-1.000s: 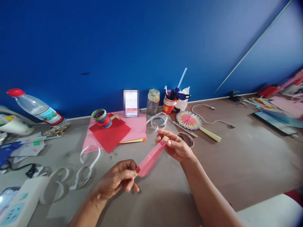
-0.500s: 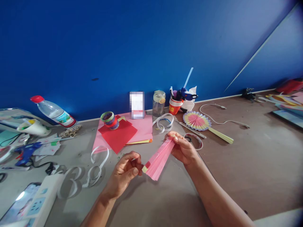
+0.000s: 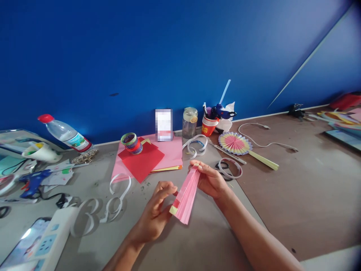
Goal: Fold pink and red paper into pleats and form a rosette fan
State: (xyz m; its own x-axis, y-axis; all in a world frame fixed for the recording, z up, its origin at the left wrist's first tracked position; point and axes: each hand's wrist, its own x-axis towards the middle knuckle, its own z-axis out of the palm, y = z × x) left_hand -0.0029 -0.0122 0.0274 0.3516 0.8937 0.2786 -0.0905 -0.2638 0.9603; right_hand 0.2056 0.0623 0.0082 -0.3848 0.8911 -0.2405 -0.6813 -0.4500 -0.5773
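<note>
My right hand (image 3: 213, 180) pinches the narrow upper end of a pink pleated paper fan (image 3: 187, 199). The pleats spread a little toward the lower end, and one edge strip has a red band and a pale yellow tip. At that lower left edge is my left hand (image 3: 156, 214), its fingers curled around the edge and its thumb by the yellow tip; some fingertips are hidden behind the paper. A finished-looking round paper fan (image 3: 235, 143) with a yellow handle lies to the right. Beside my right hand is a tape roll (image 3: 233, 168).
Red paper (image 3: 143, 162) and a small colourful pot (image 3: 132, 143) lie on pink sheets (image 3: 173, 150). Behind stand a jar (image 3: 190, 124) and a red cup (image 3: 209, 126). Leftward are white paper strips (image 3: 120, 203), a power strip (image 3: 53, 237), a blue glue gun (image 3: 34, 182) and a tilted bottle (image 3: 67, 133).
The pleated fan has shifted slightly left and turned more upright, with my right hand moving along. My left hand has come in closer against its lower edge.
</note>
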